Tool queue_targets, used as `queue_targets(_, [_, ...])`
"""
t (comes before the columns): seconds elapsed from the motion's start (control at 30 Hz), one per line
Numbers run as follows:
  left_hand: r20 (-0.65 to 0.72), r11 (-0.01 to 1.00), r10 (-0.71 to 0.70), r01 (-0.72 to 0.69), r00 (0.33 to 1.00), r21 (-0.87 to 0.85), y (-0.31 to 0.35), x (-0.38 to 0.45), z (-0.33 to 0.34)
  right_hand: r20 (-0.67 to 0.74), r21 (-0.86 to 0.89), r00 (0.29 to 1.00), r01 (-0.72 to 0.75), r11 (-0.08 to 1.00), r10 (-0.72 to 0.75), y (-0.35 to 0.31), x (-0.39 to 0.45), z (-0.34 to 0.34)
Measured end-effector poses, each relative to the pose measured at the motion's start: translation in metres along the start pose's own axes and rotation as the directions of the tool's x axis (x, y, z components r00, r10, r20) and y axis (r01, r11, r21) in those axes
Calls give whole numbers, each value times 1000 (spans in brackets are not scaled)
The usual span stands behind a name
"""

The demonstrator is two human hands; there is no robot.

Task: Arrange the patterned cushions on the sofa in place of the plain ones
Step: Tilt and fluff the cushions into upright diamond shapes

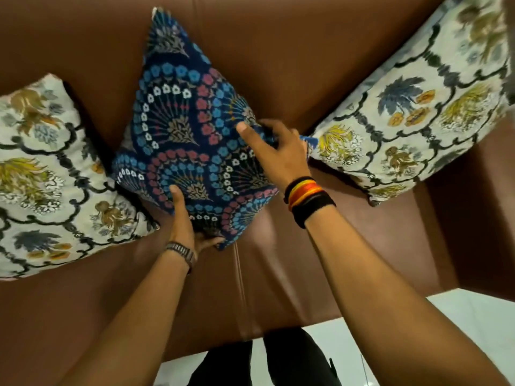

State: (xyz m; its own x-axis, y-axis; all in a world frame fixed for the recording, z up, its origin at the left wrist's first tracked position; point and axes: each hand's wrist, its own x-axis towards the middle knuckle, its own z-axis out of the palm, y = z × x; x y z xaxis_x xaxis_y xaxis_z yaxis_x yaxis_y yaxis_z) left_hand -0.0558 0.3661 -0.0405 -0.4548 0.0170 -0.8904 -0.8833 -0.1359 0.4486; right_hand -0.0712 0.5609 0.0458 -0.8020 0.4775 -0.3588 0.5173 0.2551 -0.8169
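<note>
Both hands grip the blue cushion (pixel 192 135) standing on one corner mid-sofa (pixel 278 65): left hand (pixel 184 218) fingers closed under its lower corner, right hand (pixel 276 151) pinching its right corner.

Both bare arms reach forward. The left hand (pixel 184 227) cups upward, thumb raised; the right hand (pixel 274 153) curls its fingers closed, seemingly pinching, wrist banded.

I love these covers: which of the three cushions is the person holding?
The dark blue cushion in the middle, gripped by the left hand and right hand. The two cream floral cushions flank it, untouched.
</note>
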Motion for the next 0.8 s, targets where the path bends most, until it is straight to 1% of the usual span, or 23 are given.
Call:
queue_targets(0.17, [10, 998, 54, -53, 999, -45, -1, 17, 41, 84, 35, 995, 52, 998, -54, 16, 29, -36])
queue_targets(0.23, [45, 995, 100, -99, 994, -23, -1, 21, 57, 78, 31, 995, 65, 997, -67, 24, 39, -50])
queue_targets(0.33, [68, 988, 157, -156, 985, -22, -1, 23, 77, 29, 98, 997, 63, 993, -66, 35, 48, -66])
queue_targets(0.4, [53, 982, 184, -182, 981, -46, -3, 21, 85, 39, 140, 998, 41, 989, -47, 40, 49, -74])
queue_targets(0.47, [27, 976, 211, -209, 977, -59, -6, 14, 82, 65, 116, 996, 49, 992, -57, 41, 48, -80])
queue_targets(0.57, [-26, 980, 179, -181, 983, -79, -14, 0, 59, 72, 66, 993, 90, 994, -95, 43, 37, -83])
queue_targets(0.6, [-57, 981, 166, -171, 984, -91, -17, -3, 45, 37, 38, 993, 113, 993, -115, 43, 27, -81])
queue_targets(0.67, [-161, 984, 126, -144, 979, -105, -20, -7, 9, -93, -40, 983, 152, 988, -155, 48, 3, -73])
queue_targets(0.73, [-284, 989, 110, -134, 953, -66, -19, -20, -41, -220, -48, 962, 157, 986, -164, 51, -32, -53])
queue_targets(0.77, [-327, 991, 108, -128, 939, -42, -17, -23, -70, -239, -16, 959, 153, 988, -153, 50, -51, -40])
queue_targets(0.8, [-363, 992, 112, -122, 925, -5, -15, -26, -98, -215, 23, 967, 146, 989, -138, 48, -68, -23])
